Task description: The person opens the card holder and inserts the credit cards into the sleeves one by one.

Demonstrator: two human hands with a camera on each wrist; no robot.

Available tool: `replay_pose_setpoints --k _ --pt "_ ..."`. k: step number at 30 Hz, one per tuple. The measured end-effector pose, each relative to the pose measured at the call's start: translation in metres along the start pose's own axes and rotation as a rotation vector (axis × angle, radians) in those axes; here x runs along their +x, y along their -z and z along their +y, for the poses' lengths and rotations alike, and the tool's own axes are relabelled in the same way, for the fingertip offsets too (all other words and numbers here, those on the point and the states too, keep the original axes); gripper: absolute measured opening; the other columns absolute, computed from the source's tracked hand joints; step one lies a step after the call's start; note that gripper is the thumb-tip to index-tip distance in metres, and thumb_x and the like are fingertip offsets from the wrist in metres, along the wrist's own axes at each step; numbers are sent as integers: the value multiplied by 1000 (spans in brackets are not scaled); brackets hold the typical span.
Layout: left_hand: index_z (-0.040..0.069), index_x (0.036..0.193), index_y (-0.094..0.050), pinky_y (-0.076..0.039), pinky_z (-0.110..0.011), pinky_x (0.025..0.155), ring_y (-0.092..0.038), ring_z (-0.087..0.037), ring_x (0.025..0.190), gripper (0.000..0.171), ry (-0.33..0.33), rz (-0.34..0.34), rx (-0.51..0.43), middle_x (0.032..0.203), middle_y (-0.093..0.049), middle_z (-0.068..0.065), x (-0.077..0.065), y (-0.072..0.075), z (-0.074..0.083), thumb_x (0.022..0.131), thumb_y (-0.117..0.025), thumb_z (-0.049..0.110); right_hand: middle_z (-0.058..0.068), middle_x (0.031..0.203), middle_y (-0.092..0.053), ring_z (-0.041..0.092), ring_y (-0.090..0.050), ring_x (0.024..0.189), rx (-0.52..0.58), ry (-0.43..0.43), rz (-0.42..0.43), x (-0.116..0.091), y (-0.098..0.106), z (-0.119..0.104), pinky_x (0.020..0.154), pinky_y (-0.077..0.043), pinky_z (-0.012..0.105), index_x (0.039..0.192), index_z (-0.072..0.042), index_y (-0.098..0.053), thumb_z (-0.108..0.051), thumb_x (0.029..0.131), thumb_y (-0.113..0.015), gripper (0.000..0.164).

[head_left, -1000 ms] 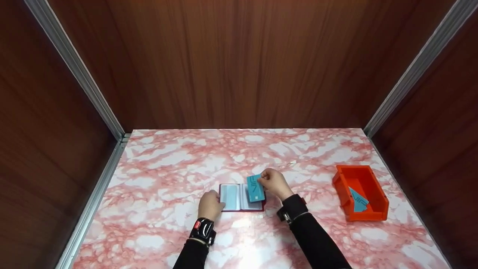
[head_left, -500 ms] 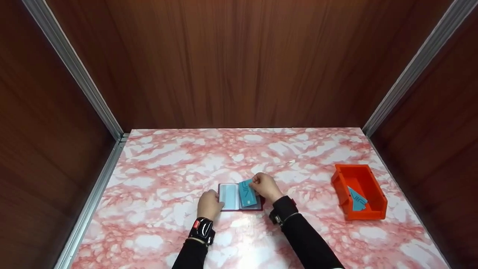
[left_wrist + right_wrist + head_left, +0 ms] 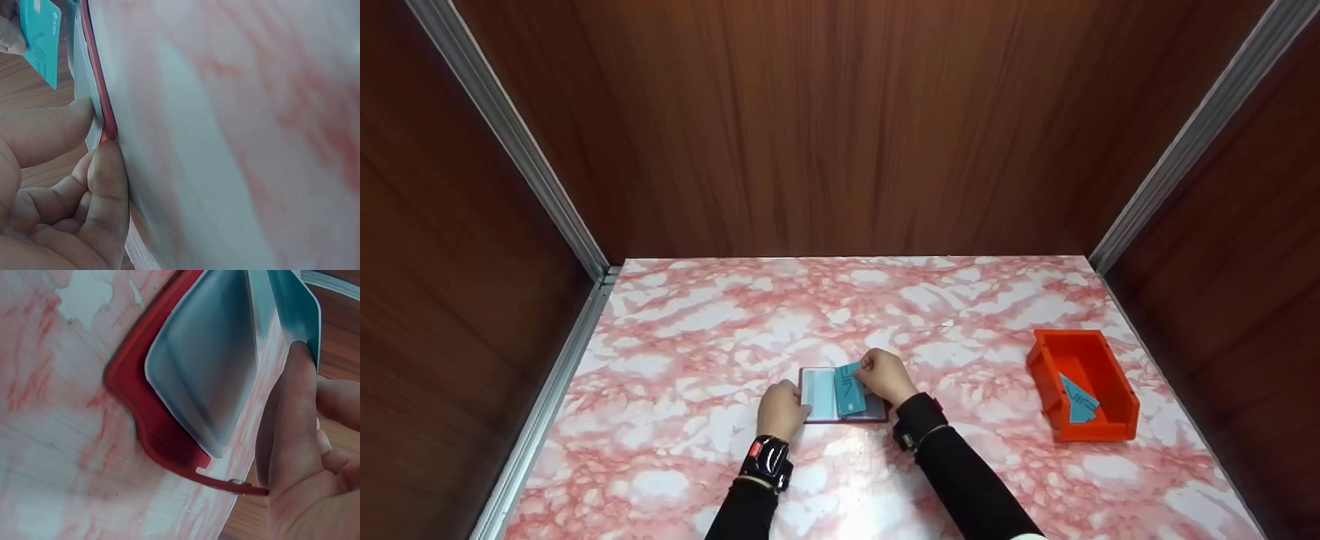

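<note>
A red card holder (image 3: 823, 394) lies spread on the table with its clear plastic sleeves showing. At its left edge my left hand (image 3: 781, 411) pinches the cover and sleeves between thumb and fingers; the left wrist view shows the thumb on top of the red edge (image 3: 100, 84). My right hand (image 3: 886, 375) pinches a teal card (image 3: 850, 391) by its upper right corner, tilted over the middle of the holder. In the right wrist view the card (image 3: 298, 309) stands up beside a clear sleeve (image 3: 205, 360), and the holder's strap with a metal snap (image 3: 239, 482) sticks out.
An orange bin (image 3: 1117, 397) stands on the right side of the table, with another teal card (image 3: 1078, 401) leaning inside it. Brown wood-grain panels (image 3: 840, 135) with metal rails enclose the pink-and-white marbled table (image 3: 697, 330).
My right hand has moved left with the teal card, from the holder's right half to its middle fold. My left hand keeps its grip at the left edge.
</note>
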State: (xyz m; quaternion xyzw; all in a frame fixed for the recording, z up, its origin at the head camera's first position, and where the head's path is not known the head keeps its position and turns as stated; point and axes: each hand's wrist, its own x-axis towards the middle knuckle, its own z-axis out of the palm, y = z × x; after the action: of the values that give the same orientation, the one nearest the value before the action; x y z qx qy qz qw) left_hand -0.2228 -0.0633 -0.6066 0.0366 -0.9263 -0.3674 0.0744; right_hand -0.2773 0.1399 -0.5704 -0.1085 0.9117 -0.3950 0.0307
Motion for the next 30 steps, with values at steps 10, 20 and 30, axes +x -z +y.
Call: replay_pose_setpoints --k 10,20,30 --pt "-1 82 -63 -49 -44 71 -58 -28 71 25 -29 16 3 74 -59 -8 -1 -1 -3 68 -83 3 1 71 -50 17 -53 65 -15 -32 6 3 -4 -2 64 -45 32 78 -7 -53 -6 86 -72 20" --pt "-1 83 -63 -50 -45 73 -58 -28 72 24 -7 6 -3 76 -59 -8 0 0 -1 69 -83 4 2 71 -50 18 -60 64 5 -97 -37 7 -8 -3 64 -51 32 76 -8 -51 -7 86 -73 24" --pt "-2 84 -63 -50 -45 74 -58 -28 73 26 0 4 -7 76 -59 -8 -1 1 0 69 -84 4 1 69 -49 18 -52 65 -44 -95 -2 10 -11 -1 65 -45 31 74 -8 -51 -7 83 -73 23"
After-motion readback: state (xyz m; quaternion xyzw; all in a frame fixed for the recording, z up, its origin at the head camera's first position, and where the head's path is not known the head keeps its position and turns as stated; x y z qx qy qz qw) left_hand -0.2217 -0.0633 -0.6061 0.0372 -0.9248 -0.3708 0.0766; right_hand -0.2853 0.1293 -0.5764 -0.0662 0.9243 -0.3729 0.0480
